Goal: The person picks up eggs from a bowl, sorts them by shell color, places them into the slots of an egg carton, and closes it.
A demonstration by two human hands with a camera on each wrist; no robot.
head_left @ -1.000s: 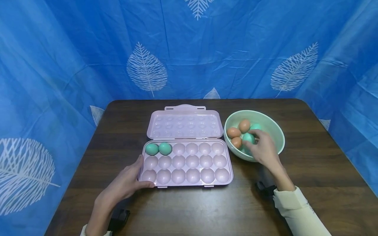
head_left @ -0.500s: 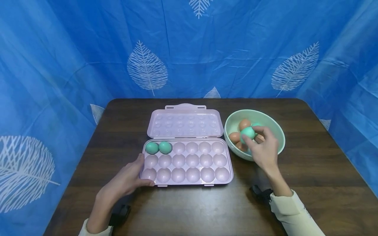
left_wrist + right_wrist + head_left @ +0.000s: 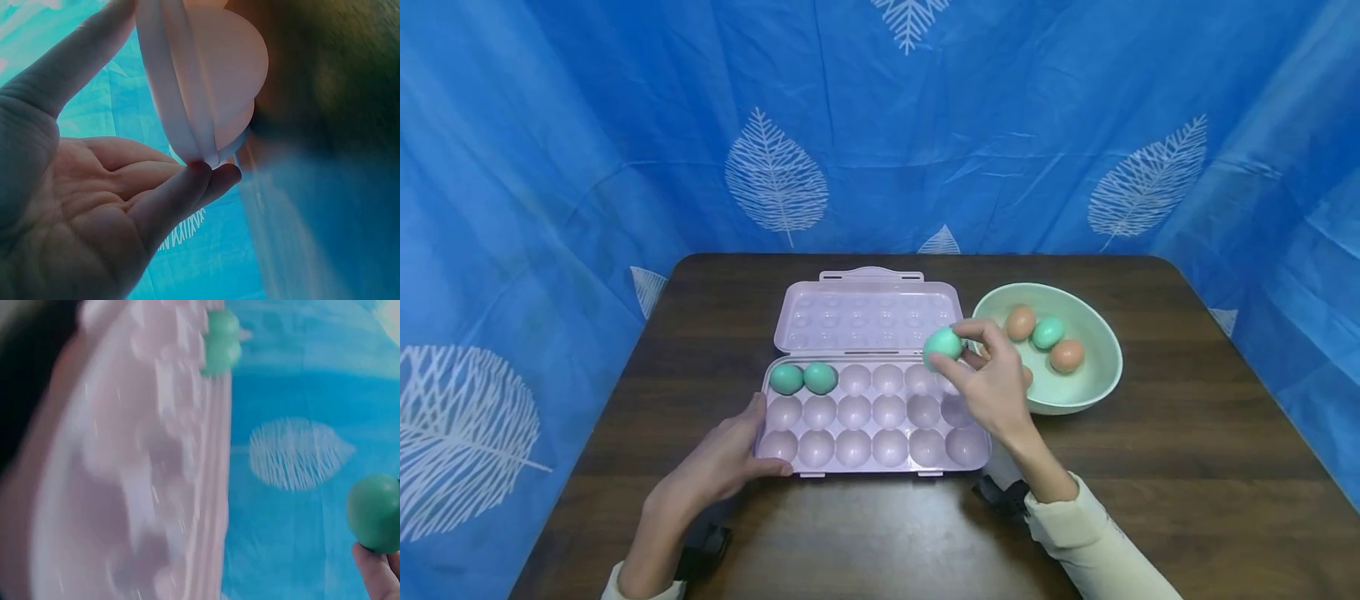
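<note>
In the head view my right hand pinches a green egg between thumb and fingertips, held over the back right of an open pale pink egg carton. The right wrist view catches the same green egg at its right edge. Two other green eggs occupy the left end of the carton's back row. My left hand holds the carton's left end, thumb along the front corner and fingers on the side. In the left wrist view, fingertips meet the carton's rim.
A pale green bowl stands right of the carton, containing brown eggs and a green egg; my right hand partly covers others. The carton's lid lies back behind its base. Blue cloth hangs beyond the dark wooden table.
My right hand has taken a green egg out of the bowl and carried it left to above the carton. Eggs in the bowl have shifted. My left hand stays on the carton.
</note>
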